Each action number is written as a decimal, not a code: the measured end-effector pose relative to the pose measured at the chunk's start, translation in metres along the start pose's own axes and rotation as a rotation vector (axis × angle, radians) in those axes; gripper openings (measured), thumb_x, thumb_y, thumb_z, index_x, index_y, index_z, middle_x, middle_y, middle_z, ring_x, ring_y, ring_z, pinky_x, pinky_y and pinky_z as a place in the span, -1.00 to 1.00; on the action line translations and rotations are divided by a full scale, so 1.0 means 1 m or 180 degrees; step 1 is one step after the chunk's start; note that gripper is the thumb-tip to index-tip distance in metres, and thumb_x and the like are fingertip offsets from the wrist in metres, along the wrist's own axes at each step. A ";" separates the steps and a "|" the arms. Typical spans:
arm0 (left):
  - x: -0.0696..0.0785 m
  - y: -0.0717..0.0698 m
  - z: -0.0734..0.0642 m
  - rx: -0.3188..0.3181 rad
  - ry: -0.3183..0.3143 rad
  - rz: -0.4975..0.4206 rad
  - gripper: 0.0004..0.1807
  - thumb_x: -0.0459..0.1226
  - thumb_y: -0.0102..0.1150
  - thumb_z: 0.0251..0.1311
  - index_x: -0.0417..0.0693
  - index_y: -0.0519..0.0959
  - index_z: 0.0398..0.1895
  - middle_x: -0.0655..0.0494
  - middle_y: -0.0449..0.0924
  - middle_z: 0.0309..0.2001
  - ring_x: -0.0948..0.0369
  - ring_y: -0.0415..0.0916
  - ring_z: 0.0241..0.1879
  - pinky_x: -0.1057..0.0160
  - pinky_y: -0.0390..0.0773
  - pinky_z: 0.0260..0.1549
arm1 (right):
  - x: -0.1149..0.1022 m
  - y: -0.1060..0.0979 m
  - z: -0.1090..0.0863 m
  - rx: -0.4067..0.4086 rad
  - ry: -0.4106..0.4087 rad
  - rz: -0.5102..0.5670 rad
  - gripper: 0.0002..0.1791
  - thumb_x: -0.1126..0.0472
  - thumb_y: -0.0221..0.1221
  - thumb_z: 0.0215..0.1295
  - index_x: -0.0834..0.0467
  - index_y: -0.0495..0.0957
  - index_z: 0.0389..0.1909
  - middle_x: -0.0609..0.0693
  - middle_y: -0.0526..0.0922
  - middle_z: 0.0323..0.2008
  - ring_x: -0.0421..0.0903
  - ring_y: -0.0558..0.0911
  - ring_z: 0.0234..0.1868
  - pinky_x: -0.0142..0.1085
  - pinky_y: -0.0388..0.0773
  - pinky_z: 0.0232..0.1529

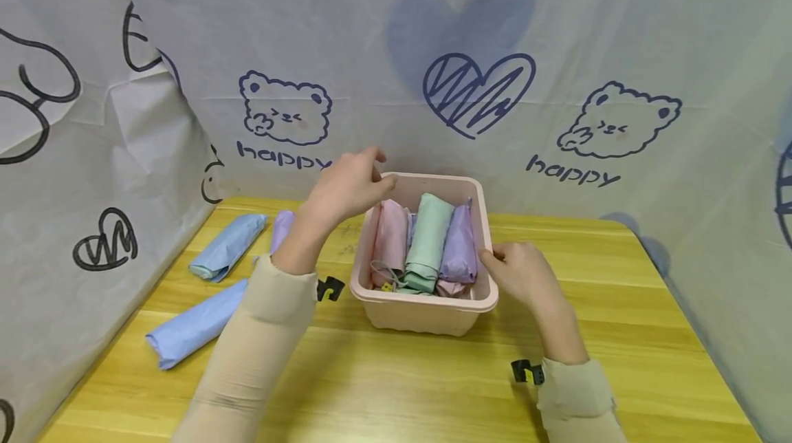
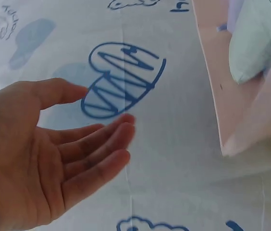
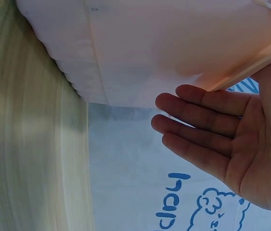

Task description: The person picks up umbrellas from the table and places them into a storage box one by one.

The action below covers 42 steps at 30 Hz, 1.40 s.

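A pale pink plastic storage bin (image 1: 423, 316) stands on the table, holding slim fabric bundles set side by side: a pink one (image 1: 392, 240), a mint green one (image 1: 430, 236) and a purple one (image 1: 460, 243). Their exact kind is unclear. A thin loop and a small yellow piece show at the front left inside. My left hand (image 1: 349, 185) hovers by the bin's back left corner; the left wrist view shows its fingers loosely spread, apart from the bin and holding nothing. At the right rim, my right hand (image 1: 520, 271) has its thumb over the edge and fingers beneath it outside.
Left of the bin lie two blue bundles, one farther back (image 1: 229, 247) and one nearer (image 1: 198, 322). A purple bundle (image 1: 282, 226) is partly hidden behind my left arm. White printed sheeting (image 1: 396, 51) hangs behind the wooden table (image 1: 383, 381) and along its sides.
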<state>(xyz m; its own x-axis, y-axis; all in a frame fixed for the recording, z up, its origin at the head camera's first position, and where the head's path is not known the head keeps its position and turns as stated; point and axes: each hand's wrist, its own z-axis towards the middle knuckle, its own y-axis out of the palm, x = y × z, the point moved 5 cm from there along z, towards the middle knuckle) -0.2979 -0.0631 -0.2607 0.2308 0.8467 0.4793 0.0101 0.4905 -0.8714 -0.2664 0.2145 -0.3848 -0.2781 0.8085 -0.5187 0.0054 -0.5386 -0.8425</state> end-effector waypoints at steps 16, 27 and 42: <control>-0.106 0.002 -0.037 0.1808 -0.0572 -0.0607 -0.55 -0.16 0.04 0.37 -0.20 0.48 0.23 -0.12 0.59 0.16 -0.07 0.55 0.05 -0.10 0.55 -0.09 | 0.001 0.000 0.000 -0.0024 0.0115 -0.0011 -0.60 -0.01 0.05 0.52 0.14 0.65 -0.43 -0.08 0.31 -0.72 -0.12 0.34 -0.63 -0.25 0.26 -0.59; -0.170 0.039 -0.036 0.0786 -0.1367 -0.0124 -0.23 -0.02 0.04 0.38 -0.45 0.21 0.41 -0.47 0.27 0.31 -0.35 0.23 0.31 -0.31 0.34 0.24 | 0.000 -0.001 -0.001 -0.0047 0.0145 -0.0050 -0.59 -0.02 0.02 0.52 0.17 0.71 -0.29 -0.05 0.34 -0.69 -0.09 0.38 -0.59 -0.22 0.29 -0.54; -0.221 0.070 -0.031 0.0207 -0.1795 0.0050 -0.02 0.04 0.03 0.37 -0.62 -0.05 0.49 -0.68 0.06 0.35 -0.48 0.04 0.38 -0.39 0.17 0.34 | 0.000 -0.001 0.000 -0.0080 0.0129 -0.0118 -0.62 0.01 0.00 0.55 0.19 0.62 -0.29 0.05 0.55 -0.46 -0.01 0.52 -0.41 -0.18 0.42 -0.40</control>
<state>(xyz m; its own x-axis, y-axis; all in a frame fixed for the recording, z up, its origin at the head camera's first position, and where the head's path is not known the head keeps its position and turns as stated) -0.3179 -0.2221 -0.4312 -0.3251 0.8243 0.4635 -0.0531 0.4734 -0.8792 -0.2669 0.2150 -0.3844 -0.2394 0.8370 -0.4921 0.0200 -0.5025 -0.8644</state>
